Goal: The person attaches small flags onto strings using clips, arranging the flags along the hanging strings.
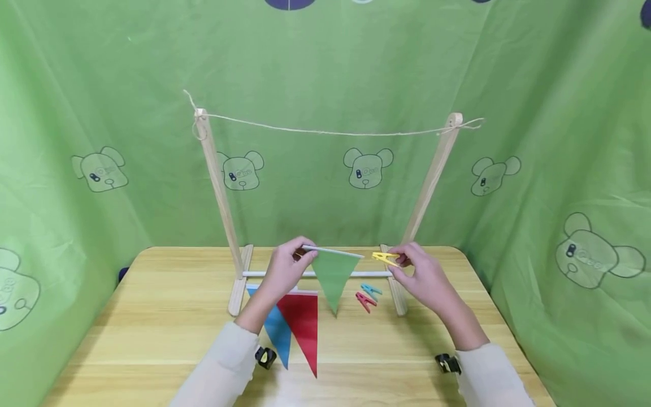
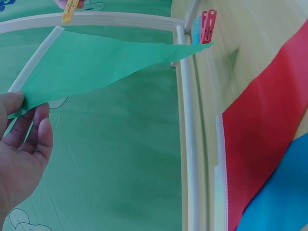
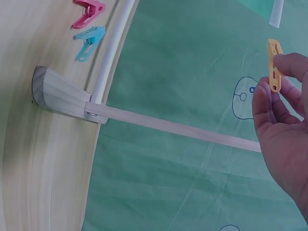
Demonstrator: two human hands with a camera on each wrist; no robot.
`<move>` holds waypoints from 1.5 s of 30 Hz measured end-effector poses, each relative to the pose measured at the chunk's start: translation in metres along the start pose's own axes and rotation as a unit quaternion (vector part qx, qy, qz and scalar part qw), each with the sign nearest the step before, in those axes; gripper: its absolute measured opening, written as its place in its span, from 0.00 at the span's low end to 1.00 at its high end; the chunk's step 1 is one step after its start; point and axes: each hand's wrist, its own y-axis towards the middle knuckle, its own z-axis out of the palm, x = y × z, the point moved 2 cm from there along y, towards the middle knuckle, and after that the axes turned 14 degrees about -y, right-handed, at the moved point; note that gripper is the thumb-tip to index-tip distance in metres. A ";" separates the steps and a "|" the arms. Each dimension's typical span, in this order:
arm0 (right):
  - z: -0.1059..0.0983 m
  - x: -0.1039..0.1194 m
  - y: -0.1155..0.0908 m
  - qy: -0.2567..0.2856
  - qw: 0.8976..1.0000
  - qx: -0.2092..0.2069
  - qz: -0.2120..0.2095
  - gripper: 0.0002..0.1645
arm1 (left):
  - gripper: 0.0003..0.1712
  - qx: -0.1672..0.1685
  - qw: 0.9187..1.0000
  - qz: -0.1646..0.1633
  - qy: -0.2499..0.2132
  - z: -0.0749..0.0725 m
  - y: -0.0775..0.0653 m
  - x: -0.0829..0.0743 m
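Observation:
My left hand (image 1: 287,268) pinches one end of the white top edge of a green triangular pennant (image 1: 334,277), whose tip hangs down over the table. In the left wrist view the thumb lies on that white edge (image 2: 38,57). Between thumb and fingers my right hand (image 1: 424,277) pinches a yellow clothespin (image 1: 385,258), held a short way right of the pennant's free corner. Below, a blue clothespin (image 1: 371,291) and a red clothespin (image 1: 366,302) lie on the table. A red pennant (image 1: 302,322) partly covers a blue pennant (image 1: 278,333) in front of my left hand.
A wooden stand has a left post (image 1: 218,186) and a right post (image 1: 432,175), joined low by a white rod (image 1: 373,274). Twine (image 1: 320,132) is strung between their tops, sagging slightly. Green cloth (image 1: 325,68) surrounds the wooden table (image 1: 168,339).

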 end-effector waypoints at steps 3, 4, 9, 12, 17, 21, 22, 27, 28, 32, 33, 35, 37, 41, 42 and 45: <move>-0.002 -0.001 0.001 -0.002 1.000 -0.003 0.010 0.18 | 0.04 -0.003 1.000 0.001 -0.004 0.000 0.002 -0.003; -0.003 -0.001 0.002 -0.001 1.000 -0.003 0.014 0.18 | 0.04 -0.003 1.000 0.001 -0.004 0.001 0.003 -0.003; -0.008 -0.001 0.006 0.011 1.000 -0.007 0.025 0.18 | 0.04 -0.004 1.000 0.004 -0.009 0.002 0.007 -0.008; -0.012 -0.001 0.009 0.014 1.000 -0.013 0.024 0.19 | 0.04 -0.004 1.000 0.004 -0.013 0.003 0.009 -0.010; -0.020 -0.001 0.015 0.018 0.999 -0.028 0.017 0.20 | 0.03 -0.010 0.999 0.009 -0.030 0.003 0.016 -0.014; -0.025 -0.001 0.018 0.014 0.999 -0.045 0.010 0.20 | 0.03 -0.014 0.999 0.015 -0.042 0.003 0.019 -0.017; -0.027 -0.002 0.019 0.013 0.999 -0.049 0.009 0.20 | 0.03 -0.014 0.999 0.016 -0.045 0.003 0.020 -0.018; -0.034 -0.001 0.023 0.015 0.998 -0.069 -0.003 0.21 | 0.03 -0.017 0.998 0.019 -0.062 0.002 0.023 -0.023; -0.036 -0.001 0.023 0.016 0.997 -0.071 -0.004 0.21 | 0.03 -0.019 0.998 0.020 -0.064 0.002 0.024 -0.024; -0.044 0.001 0.028 0.014 0.997 -0.080 -0.013 0.22 | 0.04 -0.024 0.997 0.022 -0.072 0.000 0.027 -0.028; -0.046 0.001 0.029 0.014 0.996 -0.082 -0.015 0.22 | 0.04 -0.024 0.997 0.025 -0.071 0.000 0.028 -0.029; -0.050 0.002 0.032 0.013 0.996 -0.086 -0.020 0.23 | 0.04 -0.021 0.997 0.028 -0.067 0.000 0.030 -0.031; -0.055 0.003 0.034 0.013 0.996 -0.089 -0.025 0.23 | 0.04 -0.019 0.997 0.033 -0.061 0.001 0.032 -0.033; -0.064 0.005 0.039 0.013 0.995 -0.096 -0.030 0.23 | 0.04 -0.015 0.997 0.039 -0.058 0.002 0.037 -0.037; -0.066 0.006 0.040 0.013 0.995 -0.097 -0.030 0.23 | 0.04 -0.013 0.997 0.040 -0.058 0.003 0.038 -0.037; -0.073 0.006 0.044 0.014 0.994 -0.101 -0.031 0.23 | 0.04 -0.009 0.997 0.040 -0.064 0.004 0.041 -0.040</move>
